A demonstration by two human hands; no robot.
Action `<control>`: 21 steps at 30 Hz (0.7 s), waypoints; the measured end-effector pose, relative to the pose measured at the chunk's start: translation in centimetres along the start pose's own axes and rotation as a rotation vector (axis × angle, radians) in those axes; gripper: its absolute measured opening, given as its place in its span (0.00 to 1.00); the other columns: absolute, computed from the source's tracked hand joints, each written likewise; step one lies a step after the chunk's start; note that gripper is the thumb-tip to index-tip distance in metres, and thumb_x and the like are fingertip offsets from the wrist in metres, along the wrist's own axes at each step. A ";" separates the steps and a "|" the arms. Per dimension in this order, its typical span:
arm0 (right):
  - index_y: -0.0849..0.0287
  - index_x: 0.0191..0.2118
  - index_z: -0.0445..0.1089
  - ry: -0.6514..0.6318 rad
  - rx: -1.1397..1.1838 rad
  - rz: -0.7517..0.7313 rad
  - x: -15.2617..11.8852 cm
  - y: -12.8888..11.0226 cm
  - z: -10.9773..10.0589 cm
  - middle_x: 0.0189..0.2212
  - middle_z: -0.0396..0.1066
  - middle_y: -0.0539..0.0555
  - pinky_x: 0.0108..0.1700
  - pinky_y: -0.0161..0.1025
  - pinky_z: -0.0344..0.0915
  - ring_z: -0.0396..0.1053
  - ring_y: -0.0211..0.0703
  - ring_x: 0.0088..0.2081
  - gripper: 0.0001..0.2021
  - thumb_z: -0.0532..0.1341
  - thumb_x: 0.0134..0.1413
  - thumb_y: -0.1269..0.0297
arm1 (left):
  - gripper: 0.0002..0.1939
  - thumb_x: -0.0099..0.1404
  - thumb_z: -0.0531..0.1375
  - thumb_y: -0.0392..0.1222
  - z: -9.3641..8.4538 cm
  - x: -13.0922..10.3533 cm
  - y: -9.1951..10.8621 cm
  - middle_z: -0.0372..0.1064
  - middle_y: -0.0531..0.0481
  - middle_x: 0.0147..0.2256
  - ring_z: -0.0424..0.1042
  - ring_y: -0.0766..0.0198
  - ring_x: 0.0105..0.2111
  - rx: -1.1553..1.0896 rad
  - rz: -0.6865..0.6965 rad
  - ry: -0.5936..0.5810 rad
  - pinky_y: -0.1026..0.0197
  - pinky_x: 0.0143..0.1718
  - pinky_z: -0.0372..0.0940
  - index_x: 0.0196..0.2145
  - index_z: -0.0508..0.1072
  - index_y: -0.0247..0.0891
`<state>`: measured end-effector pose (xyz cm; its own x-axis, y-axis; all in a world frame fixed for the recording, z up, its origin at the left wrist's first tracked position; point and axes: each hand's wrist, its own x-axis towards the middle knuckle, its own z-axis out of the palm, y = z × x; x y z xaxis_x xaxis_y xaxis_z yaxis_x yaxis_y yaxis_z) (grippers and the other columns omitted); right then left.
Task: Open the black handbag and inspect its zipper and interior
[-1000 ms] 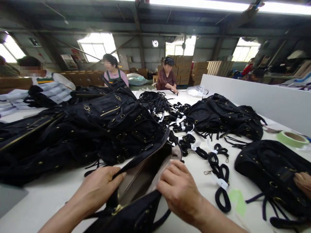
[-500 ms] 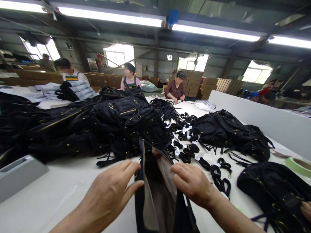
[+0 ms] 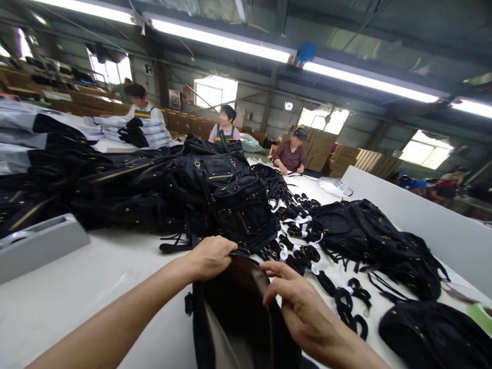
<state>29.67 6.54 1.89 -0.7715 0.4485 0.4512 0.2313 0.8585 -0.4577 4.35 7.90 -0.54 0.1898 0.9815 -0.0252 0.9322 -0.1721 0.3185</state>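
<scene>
Both hands moved up the black bag [image 3: 230,318], left hand [image 3: 210,256] gripping rim, right hand [image 3: 298,300] pinching lining

Both hands' grip [image 3: 210,256] now on bag rim [image 3: 251,266]

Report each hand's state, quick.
Left hand: fingers closed on the rim of the open black bag.
Right hand: fingers curled over the bag's rim, gripping it.

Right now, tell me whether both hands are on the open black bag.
Yes: the left hand grips the rim of the open black bag, and the right hand curls its fingers over the opposite rim.
</scene>
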 end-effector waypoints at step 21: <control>0.61 0.48 0.66 -0.280 -0.599 -0.093 2.7 2.4 3.9 0.63 0.53 0.62 0.62 0.55 0.56 0.52 0.61 0.61 0.32 0.79 0.41 0.56 | 0.26 0.56 0.66 0.58 8.2 -6.7 -2.2 0.66 0.50 0.30 0.59 0.66 0.28 -1.351 -0.083 -0.256 0.68 0.28 0.53 0.36 0.73 0.29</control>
<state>25.83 8.83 -1.00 -0.9103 0.3537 0.2150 0.3831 0.9166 0.1142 3.52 1.01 -8.85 0.3372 0.9167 -0.2142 -0.0494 0.2444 0.9684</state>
